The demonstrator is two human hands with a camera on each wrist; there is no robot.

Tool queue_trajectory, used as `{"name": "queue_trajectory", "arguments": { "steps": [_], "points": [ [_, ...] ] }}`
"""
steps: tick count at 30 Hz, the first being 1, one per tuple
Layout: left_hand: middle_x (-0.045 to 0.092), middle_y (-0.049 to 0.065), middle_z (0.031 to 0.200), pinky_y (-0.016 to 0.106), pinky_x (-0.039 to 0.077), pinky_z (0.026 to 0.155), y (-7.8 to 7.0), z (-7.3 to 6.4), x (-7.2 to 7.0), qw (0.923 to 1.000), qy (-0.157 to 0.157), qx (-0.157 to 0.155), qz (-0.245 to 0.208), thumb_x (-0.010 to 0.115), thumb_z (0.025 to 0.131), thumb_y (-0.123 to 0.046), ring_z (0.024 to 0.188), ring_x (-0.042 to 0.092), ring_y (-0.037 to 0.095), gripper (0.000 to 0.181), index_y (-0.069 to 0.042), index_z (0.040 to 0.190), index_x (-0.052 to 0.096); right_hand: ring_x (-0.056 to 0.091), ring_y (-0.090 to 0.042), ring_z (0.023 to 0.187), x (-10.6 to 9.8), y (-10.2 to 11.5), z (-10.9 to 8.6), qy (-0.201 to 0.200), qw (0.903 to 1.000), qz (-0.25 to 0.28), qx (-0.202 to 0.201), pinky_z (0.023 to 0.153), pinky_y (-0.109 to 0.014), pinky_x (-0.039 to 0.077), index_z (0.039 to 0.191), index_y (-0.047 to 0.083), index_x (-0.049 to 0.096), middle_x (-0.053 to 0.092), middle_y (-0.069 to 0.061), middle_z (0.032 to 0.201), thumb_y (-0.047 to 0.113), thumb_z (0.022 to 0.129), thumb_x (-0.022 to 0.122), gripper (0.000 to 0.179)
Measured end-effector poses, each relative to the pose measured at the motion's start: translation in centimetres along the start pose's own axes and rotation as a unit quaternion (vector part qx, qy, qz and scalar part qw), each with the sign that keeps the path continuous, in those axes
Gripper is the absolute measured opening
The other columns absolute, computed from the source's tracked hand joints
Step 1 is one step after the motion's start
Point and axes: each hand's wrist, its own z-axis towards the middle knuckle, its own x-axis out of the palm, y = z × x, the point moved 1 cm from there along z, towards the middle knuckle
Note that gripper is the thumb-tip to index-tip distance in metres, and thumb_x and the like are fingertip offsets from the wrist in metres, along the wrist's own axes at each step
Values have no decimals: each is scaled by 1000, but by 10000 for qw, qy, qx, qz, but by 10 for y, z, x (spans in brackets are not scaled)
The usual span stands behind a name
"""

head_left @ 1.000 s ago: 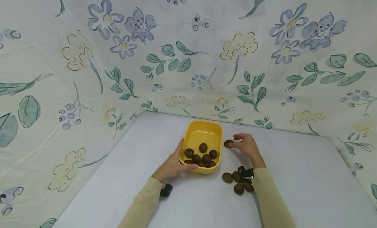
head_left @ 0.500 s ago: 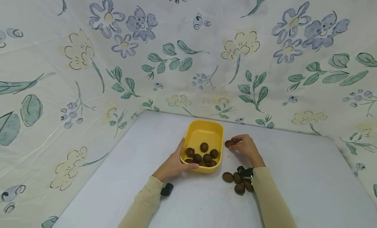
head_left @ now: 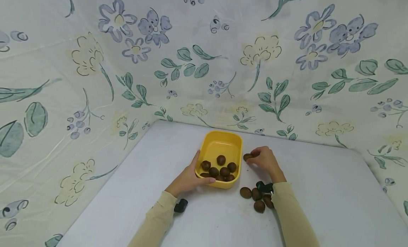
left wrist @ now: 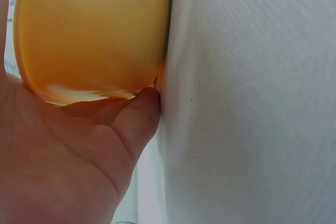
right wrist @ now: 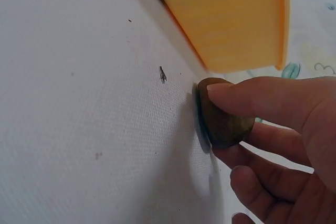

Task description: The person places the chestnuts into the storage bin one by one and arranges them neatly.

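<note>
A yellow plastic container (head_left: 220, 145) stands on the white table with several brown chestnuts (head_left: 214, 172) gathered at its near end. My left hand (head_left: 187, 179) grips its near left corner, thumb along the near rim; in the left wrist view fingers curl around the container's wall (left wrist: 94, 35). Just right of the container, my right hand (head_left: 267, 161) pinches one chestnut (right wrist: 223, 114) between thumb and fingers, very close to the tabletop. Part of that chestnut is covered by the thumb.
Several loose chestnuts (head_left: 259, 206) lie in a cluster near my right wrist, some partly hidden by the black wrist camera (head_left: 264, 187) and sleeve. Small dark crumbs dot the table (head_left: 204, 225). A flower-printed cloth (head_left: 197, 87) rises behind the table.
My right fingers have drawn in around the chestnut beside the container, with the hand shifting very slightly. My left hand and the container stay in place.
</note>
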Motion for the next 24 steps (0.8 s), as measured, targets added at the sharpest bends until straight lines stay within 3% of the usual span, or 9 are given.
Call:
{"name": "queue_trajectory", "arguments": {
  "steps": [5, 10, 16, 24],
  "points": [
    [21, 11, 174, 62, 26, 127, 0, -1, 0, 10000, -11, 23, -5, 87, 76, -54, 159, 27, 35, 132, -23, 168, -2, 65, -30, 101, -3, 3, -4, -12, 9999, 95, -51, 94, -44, 60, 125, 0, 70, 72, -18, 118, 27, 85, 83, 50],
    [21, 10, 174, 62, 26, 127, 0, -1, 0, 10000, -14, 8, 11, 87, 76, -55, 159, 27, 35, 132, -23, 168, -2, 64, -29, 96, -9, 7, -7, -210, 9988, 164, -423, 85, -39, 59, 122, 1, 73, 75, -17, 113, 30, 86, 81, 47],
    [22, 11, 174, 62, 27, 126, 0, 0, 0, 10000, 0, 5, 28, 87, 75, -57, 159, 28, 35, 133, -22, 168, -2, 62, -27, 96, -15, 13, -11, -338, 9972, 372, -557, 77, -28, 54, 124, 3, 73, 75, -15, 116, 32, 89, 80, 46],
    [24, 8, 173, 61, 27, 127, 1, 0, 1, 10000, -16, -29, -18, 88, 75, -55, 158, 31, 33, 133, -25, 168, -2, 57, -27, 95, -20, 20, -17, -585, 9941, 561, -727, 73, -26, 48, 122, 3, 74, 75, -17, 118, 33, 88, 82, 45]
  ]
}}
